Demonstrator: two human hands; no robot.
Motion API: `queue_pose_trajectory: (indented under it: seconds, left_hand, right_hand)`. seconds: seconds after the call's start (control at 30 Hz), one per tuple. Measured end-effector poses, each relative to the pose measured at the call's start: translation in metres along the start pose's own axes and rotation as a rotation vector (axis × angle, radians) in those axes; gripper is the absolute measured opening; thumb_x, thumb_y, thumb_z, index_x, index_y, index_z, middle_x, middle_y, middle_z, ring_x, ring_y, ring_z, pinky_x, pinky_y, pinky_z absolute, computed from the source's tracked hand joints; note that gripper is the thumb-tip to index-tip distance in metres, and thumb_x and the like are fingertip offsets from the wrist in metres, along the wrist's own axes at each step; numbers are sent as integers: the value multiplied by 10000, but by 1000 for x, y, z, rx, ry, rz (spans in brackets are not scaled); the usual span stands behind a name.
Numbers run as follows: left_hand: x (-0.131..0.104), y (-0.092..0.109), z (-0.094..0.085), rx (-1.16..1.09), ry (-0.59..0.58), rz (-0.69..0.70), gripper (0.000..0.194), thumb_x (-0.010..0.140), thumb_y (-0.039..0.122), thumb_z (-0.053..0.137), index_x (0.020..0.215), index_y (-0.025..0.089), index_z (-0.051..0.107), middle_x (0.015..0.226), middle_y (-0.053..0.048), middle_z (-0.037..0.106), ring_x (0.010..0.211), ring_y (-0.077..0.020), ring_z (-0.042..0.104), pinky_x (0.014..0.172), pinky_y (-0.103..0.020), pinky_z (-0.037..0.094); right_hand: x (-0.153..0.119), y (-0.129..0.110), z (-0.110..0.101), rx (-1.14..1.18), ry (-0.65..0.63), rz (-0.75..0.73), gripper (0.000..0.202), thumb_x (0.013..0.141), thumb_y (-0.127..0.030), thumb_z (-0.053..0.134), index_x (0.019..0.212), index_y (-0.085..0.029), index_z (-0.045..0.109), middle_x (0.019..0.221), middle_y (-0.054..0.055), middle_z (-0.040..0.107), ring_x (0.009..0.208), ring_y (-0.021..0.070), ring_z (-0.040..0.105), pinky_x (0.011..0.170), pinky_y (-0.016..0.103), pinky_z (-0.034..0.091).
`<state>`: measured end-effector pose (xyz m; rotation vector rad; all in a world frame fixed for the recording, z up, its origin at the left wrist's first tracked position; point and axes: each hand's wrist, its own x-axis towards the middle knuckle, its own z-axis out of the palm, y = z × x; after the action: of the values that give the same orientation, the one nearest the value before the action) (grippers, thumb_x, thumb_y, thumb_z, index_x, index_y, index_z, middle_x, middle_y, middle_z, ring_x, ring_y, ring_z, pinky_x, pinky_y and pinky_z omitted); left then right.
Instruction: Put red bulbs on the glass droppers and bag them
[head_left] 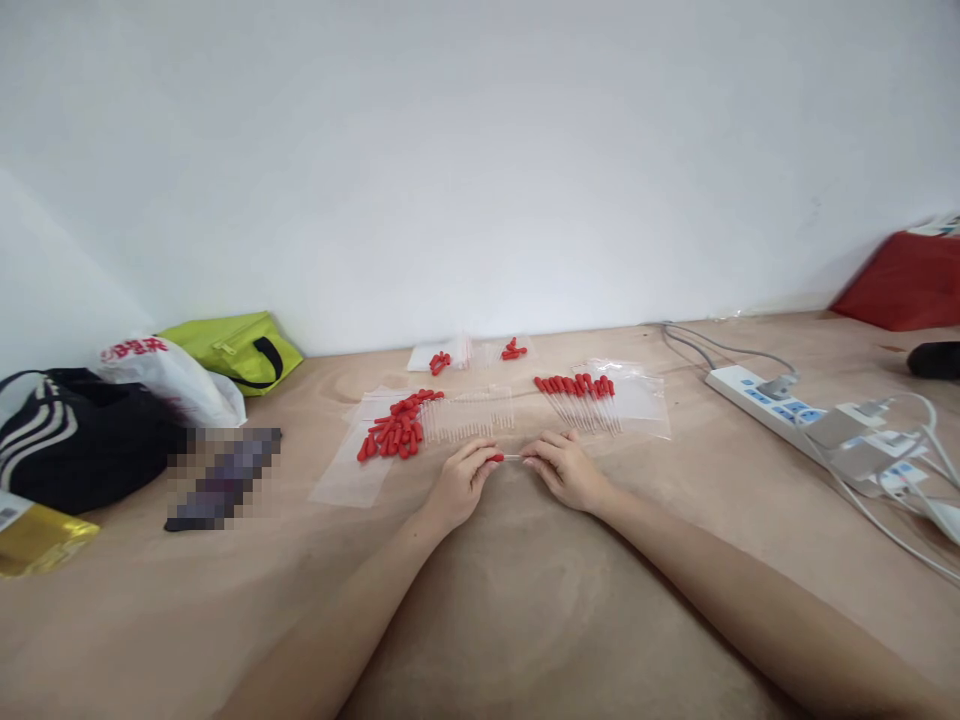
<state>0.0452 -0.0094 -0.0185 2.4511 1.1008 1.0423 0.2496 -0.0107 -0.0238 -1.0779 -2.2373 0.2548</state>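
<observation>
Left hand (463,481) pinches a small red bulb (496,458), right hand (567,471) a thin clear tube (512,458), heaped red bulbs (393,432) toward the tabletop (555,590)'s far edge.

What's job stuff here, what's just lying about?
Likely job:
red bulb, in the left hand
clear tube, in the right hand
loose red bulbs
row of tubes
bulb-topped tubes

Apparently just lying about:
power strip
lime bag
white plastic bag
black bag
gold packet
red object
</observation>
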Motion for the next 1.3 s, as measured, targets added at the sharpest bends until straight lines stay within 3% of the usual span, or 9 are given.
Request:
queue_pose_trajectory:
  seconds: [0.23, 0.5, 0.87, 1.07, 1.3]
  left_hand:
    - [1, 5, -6, -99, -75, 44, 188, 857, 215, 450, 853, 172, 632, 810, -32, 633, 739, -129, 593, 739, -275, 470]
    - [2, 7, -7, -29, -113, 36, 213, 856, 232, 444, 811, 173, 644, 740, -32, 627, 702, -139, 573, 703, -276, 447]
    - [-1, 2, -3, 24, -58, 78, 240, 864, 312, 452, 781, 181, 636, 678, -5, 660, 630, -120, 592, 854, -359, 379]
    - [-1, 0, -2, 37, -46, 75, 252, 861, 341, 458, 767, 191, 638, 670, 4, 663, 631, -111, 595, 898, -360, 350]
    - [-1, 0, -4, -8, -51, -73, 122, 792, 316, 562, 825, 208, 608, 745, 12, 681, 661, -127, 602, 918, -388, 345]
  right_hand:
    - [1, 5, 1, 44, -12, -54, 202, 872, -260, 439, 915, -242, 636, 851, 22, 627, 797, 129, 550, 742, 306, 237]
    - [1, 0, -2, -34, -12, -73, 224, 868, -252, 427, 912, -245, 647, 806, 21, 621, 748, 133, 530, 730, 319, 206]
    - [1, -8, 0, -130, -54, -53, 249, 873, -225, 372, 806, -189, 610, 756, 26, 629, 656, 123, 499, 688, 309, 193]
    - [2, -10, -1, -42, -142, 13, 251, 882, -230, 363, 785, -185, 590, 748, 5, 642, 624, 108, 511, 690, 298, 216]
    - [3, -2, -5, 86, -155, 21, 240, 886, -334, 386, 914, -213, 591, 868, 28, 658, 758, 140, 568, 730, 301, 286]
